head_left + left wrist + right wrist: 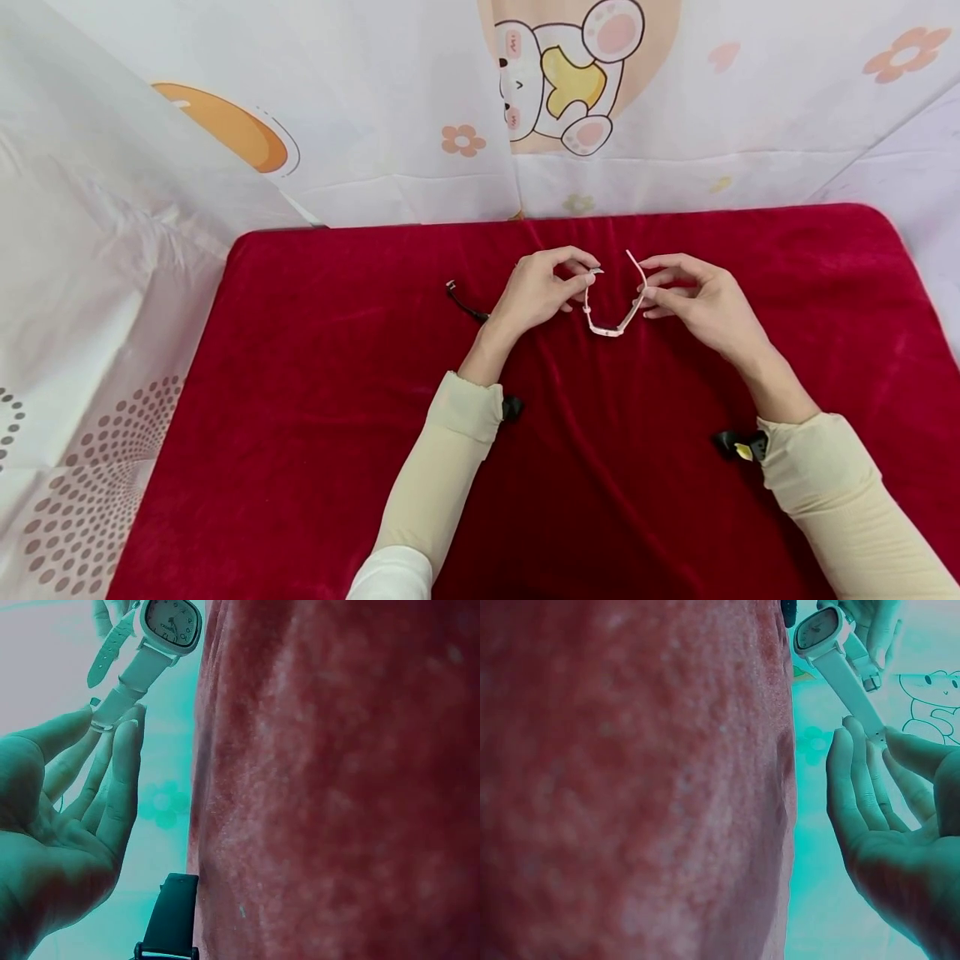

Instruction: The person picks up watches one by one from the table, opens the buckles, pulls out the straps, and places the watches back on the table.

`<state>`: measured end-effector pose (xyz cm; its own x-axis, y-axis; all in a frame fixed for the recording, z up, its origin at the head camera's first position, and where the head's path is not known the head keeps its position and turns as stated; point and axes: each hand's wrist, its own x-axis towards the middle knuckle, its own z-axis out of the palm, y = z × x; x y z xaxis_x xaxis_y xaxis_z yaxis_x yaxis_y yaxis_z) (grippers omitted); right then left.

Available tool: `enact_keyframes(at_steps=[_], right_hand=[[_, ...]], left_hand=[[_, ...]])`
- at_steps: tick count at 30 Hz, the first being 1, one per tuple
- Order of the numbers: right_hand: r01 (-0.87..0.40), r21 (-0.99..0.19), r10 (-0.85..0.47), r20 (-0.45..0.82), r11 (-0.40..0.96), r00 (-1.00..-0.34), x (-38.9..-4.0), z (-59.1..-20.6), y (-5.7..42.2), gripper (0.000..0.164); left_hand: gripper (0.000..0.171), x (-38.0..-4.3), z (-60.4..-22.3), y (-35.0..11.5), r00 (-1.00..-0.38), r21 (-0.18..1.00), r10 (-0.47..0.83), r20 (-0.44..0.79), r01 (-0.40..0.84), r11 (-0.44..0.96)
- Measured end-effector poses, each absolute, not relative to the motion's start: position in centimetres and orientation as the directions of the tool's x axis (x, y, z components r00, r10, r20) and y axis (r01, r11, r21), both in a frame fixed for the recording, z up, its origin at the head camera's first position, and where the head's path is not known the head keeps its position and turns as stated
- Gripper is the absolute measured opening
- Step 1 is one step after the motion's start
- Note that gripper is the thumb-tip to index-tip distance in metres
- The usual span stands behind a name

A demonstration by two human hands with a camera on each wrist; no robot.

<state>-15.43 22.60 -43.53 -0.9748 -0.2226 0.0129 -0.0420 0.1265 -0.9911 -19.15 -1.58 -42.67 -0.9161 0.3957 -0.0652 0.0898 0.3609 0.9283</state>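
Observation:
A pale pink wristwatch [606,332] with a rounded-square case hangs in a U between my two hands above the red cloth. With thumb and fingers, my left hand [537,287] pinches the buckle end of its strap. My right hand [703,302] pinches the other strap half partway along, and the free tip sticks up past the fingers. In the left wrist view the numbered dial [172,621] and the strap holes show. The right wrist view has the case [821,631] tilted, with the buckle [871,682] near the left fingers.
Left of my left hand, a black watch strap [467,302] with a metal buckle lies on the red-covered table [315,400]; my hand and wrist hide the rest of it. A white printed curtain [390,108] hangs behind the table and along its left side.

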Motion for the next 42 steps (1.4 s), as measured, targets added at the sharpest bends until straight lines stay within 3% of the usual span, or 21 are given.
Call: enact_keyframes(at_steps=[25, 42], right_hand=[[0.091, -0.971, -0.207, -0.138, 0.221, -0.968, -15.82, -43.89, 22.51, 0.044], [0.115, -0.953, -0.191, -0.173, 0.281, -0.966, -15.70, -44.12, 22.52, 0.040]], left_hand=[[0.016, -19.61, -43.03, -1.88, -0.919, 0.921, 0.365, -0.148, 0.007, 0.389], [0.028, -19.52, -43.27, -1.80, -0.887, 0.893, 0.394, -0.242, -0.045, 0.447]])
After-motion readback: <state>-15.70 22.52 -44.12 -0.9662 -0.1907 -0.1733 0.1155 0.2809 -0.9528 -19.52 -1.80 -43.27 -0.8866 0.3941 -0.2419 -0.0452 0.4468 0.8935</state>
